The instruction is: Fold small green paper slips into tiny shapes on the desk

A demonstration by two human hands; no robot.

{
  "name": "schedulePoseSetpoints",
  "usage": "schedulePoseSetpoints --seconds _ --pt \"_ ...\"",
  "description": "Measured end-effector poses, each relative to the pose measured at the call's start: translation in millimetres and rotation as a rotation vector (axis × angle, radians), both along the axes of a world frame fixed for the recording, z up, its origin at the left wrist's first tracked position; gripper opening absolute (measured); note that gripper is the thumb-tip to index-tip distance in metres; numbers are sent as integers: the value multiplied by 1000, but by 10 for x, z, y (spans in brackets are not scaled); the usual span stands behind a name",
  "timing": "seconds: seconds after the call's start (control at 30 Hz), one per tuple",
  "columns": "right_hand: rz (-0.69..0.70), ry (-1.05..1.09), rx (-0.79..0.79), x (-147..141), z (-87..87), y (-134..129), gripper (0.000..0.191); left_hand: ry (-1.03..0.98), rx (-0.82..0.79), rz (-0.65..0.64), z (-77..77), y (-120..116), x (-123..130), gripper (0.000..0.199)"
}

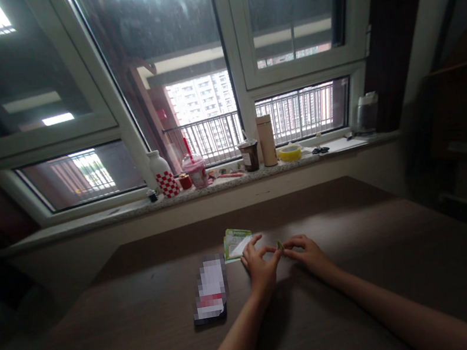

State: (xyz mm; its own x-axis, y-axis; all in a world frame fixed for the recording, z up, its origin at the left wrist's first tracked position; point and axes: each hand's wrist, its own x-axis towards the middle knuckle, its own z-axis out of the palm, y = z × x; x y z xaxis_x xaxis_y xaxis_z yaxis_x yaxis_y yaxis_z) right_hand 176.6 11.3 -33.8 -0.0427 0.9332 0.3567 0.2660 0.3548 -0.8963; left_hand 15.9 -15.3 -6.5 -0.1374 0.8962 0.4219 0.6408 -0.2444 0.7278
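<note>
Between the fingertips of both hands is a small greenish object [280, 245], too small to identify. My left hand [260, 263] pinches it from the left with thumb and index finger, its other fingers raised. From the right, my right hand [308, 251] pinches the same piece, fingers bent together. Just behind my left hand lies a green and white packet [231, 246], partly covered by the fingers. A phone [210, 289] with a blurred-out screen lies flat to the left of my left hand.
The brown table [150, 320] extends to both sides. Beyond it, the windowsill [132, 209] holds a checkered bottle [166, 180], a pink drink cup [196, 172], a dark drink cup [250, 157], a tan flask [267, 142], yellow tape [290, 154] and black scissors [320, 150].
</note>
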Motion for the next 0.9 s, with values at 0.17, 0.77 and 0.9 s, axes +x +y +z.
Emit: schedulePoseSetpoints --seconds 0.17,0.77,0.9 --pt "-8 -29 -3 6 -8 13 26 3 -1 1 -18 12 2 8" --pt "0 -77 -6 -3 -49 9 22 -17 1 68 17 4 3 9" --pt "12 -89 -26 -13 -68 10 20 -3 19 60 37 -19 13 9"
